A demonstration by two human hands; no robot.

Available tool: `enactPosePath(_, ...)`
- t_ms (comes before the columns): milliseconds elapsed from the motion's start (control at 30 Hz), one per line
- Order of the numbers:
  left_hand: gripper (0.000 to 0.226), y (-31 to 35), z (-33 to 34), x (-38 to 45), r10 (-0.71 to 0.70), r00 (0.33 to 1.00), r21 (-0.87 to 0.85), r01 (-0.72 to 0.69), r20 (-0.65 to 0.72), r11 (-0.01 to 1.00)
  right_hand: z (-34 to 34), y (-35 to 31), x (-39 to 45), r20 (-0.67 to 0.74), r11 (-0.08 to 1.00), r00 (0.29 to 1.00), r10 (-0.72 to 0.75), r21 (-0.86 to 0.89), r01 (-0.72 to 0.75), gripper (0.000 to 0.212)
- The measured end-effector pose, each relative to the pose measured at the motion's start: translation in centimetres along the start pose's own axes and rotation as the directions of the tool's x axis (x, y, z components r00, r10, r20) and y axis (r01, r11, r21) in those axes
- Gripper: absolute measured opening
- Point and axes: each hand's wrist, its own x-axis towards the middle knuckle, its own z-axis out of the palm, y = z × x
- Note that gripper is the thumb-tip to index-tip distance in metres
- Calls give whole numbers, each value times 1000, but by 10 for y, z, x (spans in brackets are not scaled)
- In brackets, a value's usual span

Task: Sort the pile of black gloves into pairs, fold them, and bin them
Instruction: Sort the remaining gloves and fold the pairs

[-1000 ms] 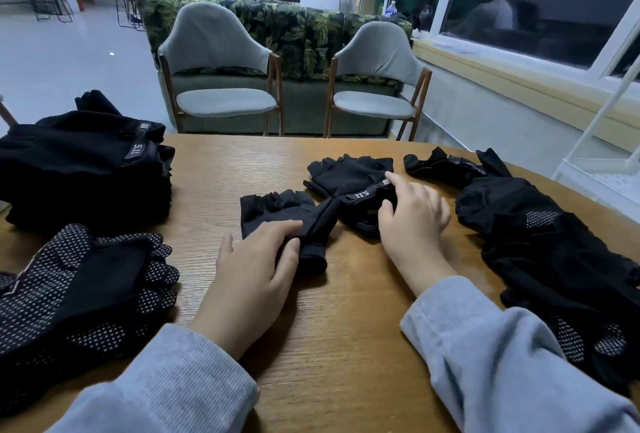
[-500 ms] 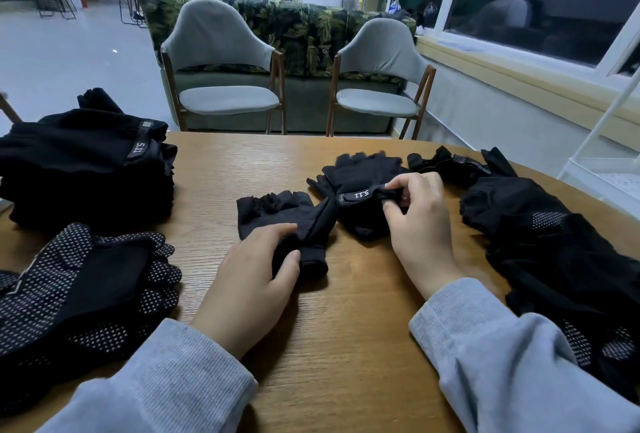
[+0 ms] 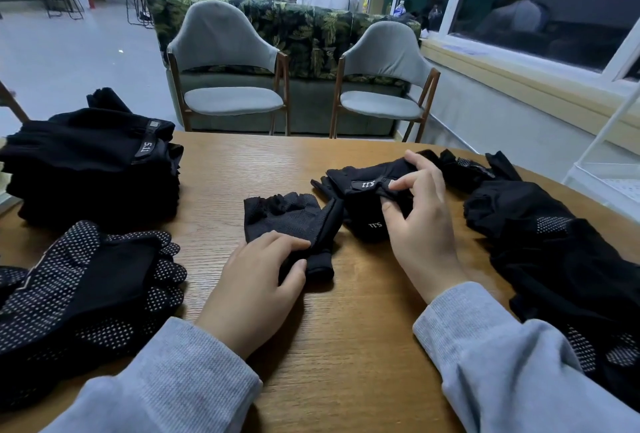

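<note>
Two black fingerless gloves lie mid-table. My left hand [image 3: 258, 280] grips the cuff end of the mesh glove [image 3: 280, 218], thumb under and fingers over it. My right hand [image 3: 420, 221] pinches the folded wrist strap of the second glove [image 3: 363, 197], which carries a small white logo and is lifted and bent over itself. A loose pile of black gloves [image 3: 554, 252] lies to the right of that hand. On the left, a folded stack of black gloves [image 3: 93, 169] sits at the back and dotted-palm gloves [image 3: 86, 287] lie near the front.
The wooden table [image 3: 346, 346] has bare surface between and in front of my hands. Two grey chairs [image 3: 228, 72] stand past the far edge, a patterned sofa behind them. A white wire rack [image 3: 609, 176] is at the right. People stand in the background.
My right hand went from resting flat on the second glove to pinching its strap and folding it up and over. My left hand stayed on the mesh glove's cuff.
</note>
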Motion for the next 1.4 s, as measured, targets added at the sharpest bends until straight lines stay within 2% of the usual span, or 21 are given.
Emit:
enactPosePath(167,65,-3,2,0,9,1000,-12,-9,-13,1000,0,-1,0,-26,997,997,-75,-21,75,19)
enactPosePath(367,46,-2,1,-1,-13,1000,-14,13,7,1000,-1,-7,0,-80,985,984,-157,66,162,13)
enactPosePath(467,40,0,-1,-1,-15,999,14,16,-52,1000,-1,-18,-2,-75,958,964,-256,117,263,14)
enactPosePath(533,57,0,0,-1,-3,994,-20,1,-114,1000,2,-24,-4,-45,935,948,-314,160,317,15)
enactPosePath(667,71,-1,0,1,87,958,-194,-143,-273,971,6,-32,-9,25,887,921,-388,283,366,17)
enactPosePath(767,56,2,-9,2,185,912,-243,-285,-365,927,9,-40,-13,103,850,906,-410,403,339,18)
enactPosePath(833,39,3,-14,1,237,898,-258,-344,-370,903,10,-43,-15,142,845,898,-416,426,324,19)
enactPosePath(933,27,6,-18,-1,235,902,-339,-363,-363,868,11,-42,-15,173,865,900,-399,398,307,22)
enactPosePath(1100,25,4,-19,-2,202,920,-375,-328,-336,867,11,-39,-15,174,899,907,-384,292,325,38)
enactPosePath(1267,24,4,-18,1,253,903,-280,-358,-348,891,12,-35,-13,170,923,912,-373,171,345,32)
enactPosePath(1400,27,2,-19,3,303,878,-182,-389,-370,903,11,-37,-14,215,937,915,-341,151,313,29)
